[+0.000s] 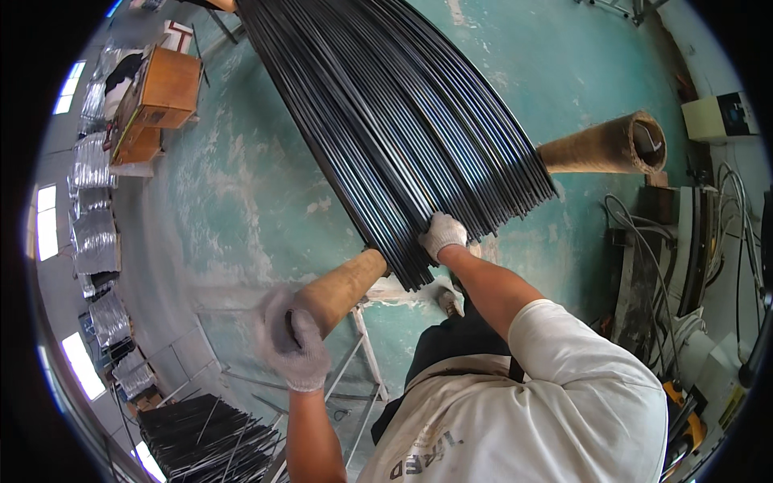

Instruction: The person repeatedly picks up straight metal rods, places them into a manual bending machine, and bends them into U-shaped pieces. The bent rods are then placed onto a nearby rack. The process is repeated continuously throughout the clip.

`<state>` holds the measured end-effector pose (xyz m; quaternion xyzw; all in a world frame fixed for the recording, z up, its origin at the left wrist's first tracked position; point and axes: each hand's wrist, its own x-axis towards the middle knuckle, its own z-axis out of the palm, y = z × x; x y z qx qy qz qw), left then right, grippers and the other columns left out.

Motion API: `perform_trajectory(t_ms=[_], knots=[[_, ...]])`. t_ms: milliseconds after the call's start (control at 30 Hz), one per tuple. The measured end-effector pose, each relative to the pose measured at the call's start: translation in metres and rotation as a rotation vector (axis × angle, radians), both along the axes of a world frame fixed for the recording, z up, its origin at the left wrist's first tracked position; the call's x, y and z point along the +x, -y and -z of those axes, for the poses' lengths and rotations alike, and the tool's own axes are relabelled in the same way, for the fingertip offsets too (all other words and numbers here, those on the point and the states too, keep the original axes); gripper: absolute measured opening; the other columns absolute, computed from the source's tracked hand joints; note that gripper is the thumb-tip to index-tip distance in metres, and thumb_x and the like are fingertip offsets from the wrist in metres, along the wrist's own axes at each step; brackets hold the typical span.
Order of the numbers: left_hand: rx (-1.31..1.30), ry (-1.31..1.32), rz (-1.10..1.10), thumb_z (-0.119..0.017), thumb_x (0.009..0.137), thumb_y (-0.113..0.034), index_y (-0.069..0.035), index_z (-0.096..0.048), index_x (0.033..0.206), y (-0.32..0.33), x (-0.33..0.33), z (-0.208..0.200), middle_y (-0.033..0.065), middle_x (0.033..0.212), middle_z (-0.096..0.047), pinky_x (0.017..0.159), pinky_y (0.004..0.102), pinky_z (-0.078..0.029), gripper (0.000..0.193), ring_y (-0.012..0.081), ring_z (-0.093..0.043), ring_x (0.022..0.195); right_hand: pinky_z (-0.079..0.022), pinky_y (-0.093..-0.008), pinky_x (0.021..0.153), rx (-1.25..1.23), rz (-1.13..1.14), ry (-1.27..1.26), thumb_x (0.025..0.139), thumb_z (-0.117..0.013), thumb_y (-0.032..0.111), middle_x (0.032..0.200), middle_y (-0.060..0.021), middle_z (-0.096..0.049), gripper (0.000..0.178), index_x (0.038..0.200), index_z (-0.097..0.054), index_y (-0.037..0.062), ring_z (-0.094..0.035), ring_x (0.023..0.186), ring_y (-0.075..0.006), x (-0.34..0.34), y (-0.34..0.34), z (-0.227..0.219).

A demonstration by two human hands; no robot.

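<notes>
A: Position of the black rods (386,121)?
B: Side by side in a broad, curving sheet above the worn green floor (241,185), near ends toward the wearer. Brown tube lengths stick out either side, left (346,282) and right (592,149); can't see whether they join underneath.
A: Right hand (444,234)?
B: Pale glove, fingers bent over the rods near their close ends. Touching; can't tell if it grips or merely rests.
A: Left hand (299,342)?
B: At the outer end of the left tube length, fingers curved (glove badly smeared by motion). Can't tell whether it holds the tube or is loose.
A: Surroundings?
B: Wooden cabinet (171,80) upper left; dark heap of strips (205,435) lower left.
</notes>
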<state>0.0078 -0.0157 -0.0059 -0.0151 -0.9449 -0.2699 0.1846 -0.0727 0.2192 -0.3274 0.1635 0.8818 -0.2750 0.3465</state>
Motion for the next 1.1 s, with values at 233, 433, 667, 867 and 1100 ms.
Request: perform_trajectory(t_ms=[233,433,667,867,1100], knots=[[0.008,-0.016,-0.019,-0.065,0.106,-0.018,0.008,-0.072,0.121,-0.001,0.001,-0.002,0.0229,0.119,-0.069,0.095,0.0469,-0.058,0.031,0.0382,-0.071,0.106,-0.062,-0.0491,0.103,0.039,-0.047,0.048,0.091,-0.08,0.04,0.124,-0.0191,-0.081,0.041,0.117,-0.083,0.0087,-0.077,0.119,-0.0378,-0.021,-0.029,-0.008],[-0.002,-0.049,-0.007,-0.066,0.103,-0.013,0.008,-0.073,0.118,-0.004,0.004,-0.003,0.0227,0.118,-0.07,0.095,0.0474,-0.058,0.026,0.04,-0.071,0.106,-0.062,-0.0465,0.101,0.06,-0.123,0.082,0.088,-0.084,0.062,0.125,-0.0191,-0.081,0.061,0.118,-0.085,0.0087,-0.078,0.119,-0.0343,-0.025,-0.055,-0.043],[0.009,-0.092,-0.018,-0.067,0.096,-0.005,0.004,-0.075,0.114,-0.001,0.007,0.002,0.0211,0.114,-0.073,0.096,0.0467,-0.058,0.021,0.0401,-0.072,0.106,-0.061,-0.0459,0.105,-0.085,-0.109,0.055,0.094,-0.08,0.064,0.128,-0.025,-0.079,0.072,0.124,-0.081,-0.0009,-0.077,0.123,-0.0359,-0.017,-0.079,-0.047],[-0.137,-0.125,-0.015,-0.069,0.094,-0.005,0.002,-0.074,0.113,-0.007,0.016,-0.009,0.0201,0.114,-0.073,0.1,0.0497,-0.056,0.021,0.0408,-0.07,0.109,-0.062,-0.0465,0.102,0.054,-0.054,-0.001,0.098,-0.077,0.064,0.131,-0.0195,-0.08,0.063,0.128,-0.082,0.0085,-0.078,0.123,-0.0335,0.0,-0.076,-0.1],[-0.229,-0.264,0.242,-0.071,0.091,-0.012,-0.005,-0.071,0.115,-0.059,0.048,-0.012,0.0166,0.122,-0.072,0.113,0.0575,-0.048,0.025,0.0417,-0.068,0.116,-0.064,-0.0503,0.084,-0.188,-0.02,0.01,0.106,-0.064,0.065,0.103,-0.0319,-0.079,0.078,0.119,-0.079,-0.0098,-0.082,0.09,-0.0392,0.051,-0.104,-0.115]])
